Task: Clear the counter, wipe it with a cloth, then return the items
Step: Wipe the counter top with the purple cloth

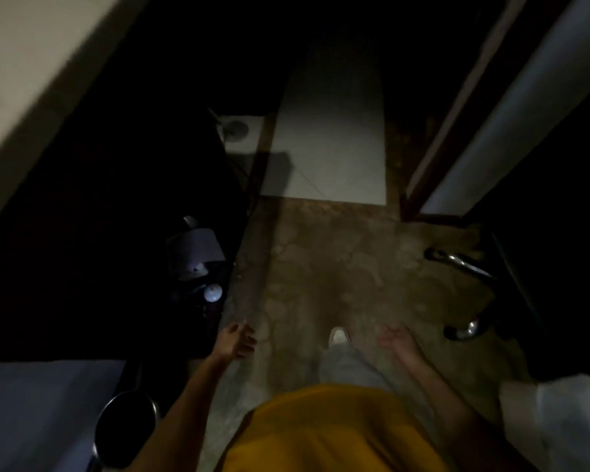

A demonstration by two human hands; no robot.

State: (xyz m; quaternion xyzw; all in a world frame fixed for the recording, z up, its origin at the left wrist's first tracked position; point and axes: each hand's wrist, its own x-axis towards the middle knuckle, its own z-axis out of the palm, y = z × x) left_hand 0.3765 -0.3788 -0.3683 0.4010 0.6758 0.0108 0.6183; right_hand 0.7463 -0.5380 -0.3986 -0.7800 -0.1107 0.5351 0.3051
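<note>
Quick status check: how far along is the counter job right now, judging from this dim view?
Done: nothing shows as finished; no cleared or wiped counter can be made out. In hand: nothing; the left hand and right hand hang with relaxed fingers, holding no cloth or item, over the mottled floor, one shoe forward. Left: seemingly clearing, wiping and returning; the pale items on the dark surface at left are too dim to identify.
</note>
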